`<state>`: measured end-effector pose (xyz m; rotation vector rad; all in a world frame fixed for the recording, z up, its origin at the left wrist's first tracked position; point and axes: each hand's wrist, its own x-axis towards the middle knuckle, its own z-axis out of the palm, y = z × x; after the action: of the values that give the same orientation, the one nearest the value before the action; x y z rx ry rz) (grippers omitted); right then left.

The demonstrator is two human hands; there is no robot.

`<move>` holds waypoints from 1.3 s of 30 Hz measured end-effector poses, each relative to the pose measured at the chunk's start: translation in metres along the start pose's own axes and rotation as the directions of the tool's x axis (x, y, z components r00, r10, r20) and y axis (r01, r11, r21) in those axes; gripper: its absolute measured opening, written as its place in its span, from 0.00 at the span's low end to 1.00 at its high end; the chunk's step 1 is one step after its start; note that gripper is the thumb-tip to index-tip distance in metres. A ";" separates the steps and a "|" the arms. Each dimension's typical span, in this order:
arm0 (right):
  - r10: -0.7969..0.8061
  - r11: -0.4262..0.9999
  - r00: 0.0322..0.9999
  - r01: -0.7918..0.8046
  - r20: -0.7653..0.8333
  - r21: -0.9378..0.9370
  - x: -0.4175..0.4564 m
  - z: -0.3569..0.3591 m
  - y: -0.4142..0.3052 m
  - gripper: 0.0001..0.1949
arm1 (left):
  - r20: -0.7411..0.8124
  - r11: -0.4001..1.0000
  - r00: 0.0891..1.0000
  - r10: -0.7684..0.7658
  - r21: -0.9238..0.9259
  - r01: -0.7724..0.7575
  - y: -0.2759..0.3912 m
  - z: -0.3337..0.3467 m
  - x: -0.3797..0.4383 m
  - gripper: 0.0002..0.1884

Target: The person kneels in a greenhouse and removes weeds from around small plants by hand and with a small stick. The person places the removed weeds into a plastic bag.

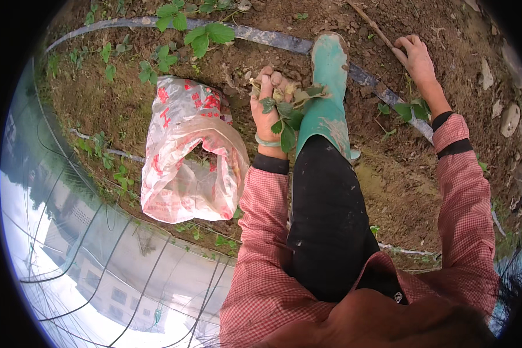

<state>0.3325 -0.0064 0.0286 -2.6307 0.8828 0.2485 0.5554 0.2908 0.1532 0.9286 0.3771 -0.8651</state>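
In the head view my left hand (265,104) holds a bunch of leafy seedlings (289,117), probably strawberry plants, with brownish stems and roots by the fingers. The leaves hang over the wrist beside a green rubber boot (330,78). Out to the right, my right hand (419,61) grips the lower end of a thin wooden stick (372,26), whose far end runs out of the top of the picture. A white plastic bag with red print (174,108) lies on the soil left of my left hand, its mouth gaping towards me; its contents are mostly hidden.
A grey, flat drip-irrigation tape (269,38) crosses the soil and passes by the boot. Several leafy plants (209,37) grow along it. Stones (510,119) lie at the right. A netted wire fence (126,243) bounds the lower left.
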 end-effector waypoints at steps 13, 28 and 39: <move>0.116 0.939 0.968 -0.034 -0.224 0.342 -0.075 -0.099 -0.038 0.16 | -0.021 -0.265 0.698 0.716 0.916 0.300 0.161 -0.173 -0.184 0.43; 0.504 0.854 0.817 -0.521 0.280 -0.017 -0.483 -0.106 0.032 0.14 | -0.547 0.874 0.785 0.292 0.486 0.014 0.079 -0.221 -0.440 0.35; 0.406 0.758 0.793 -0.570 0.454 0.318 -0.453 -0.068 -0.146 0.12 | -0.798 0.966 0.601 -0.031 0.131 0.225 0.127 -0.213 -0.288 0.74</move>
<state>0.0678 0.3244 0.2551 -1.8074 1.3142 0.5713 0.4928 0.6435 0.2799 1.5019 1.1615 -0.5751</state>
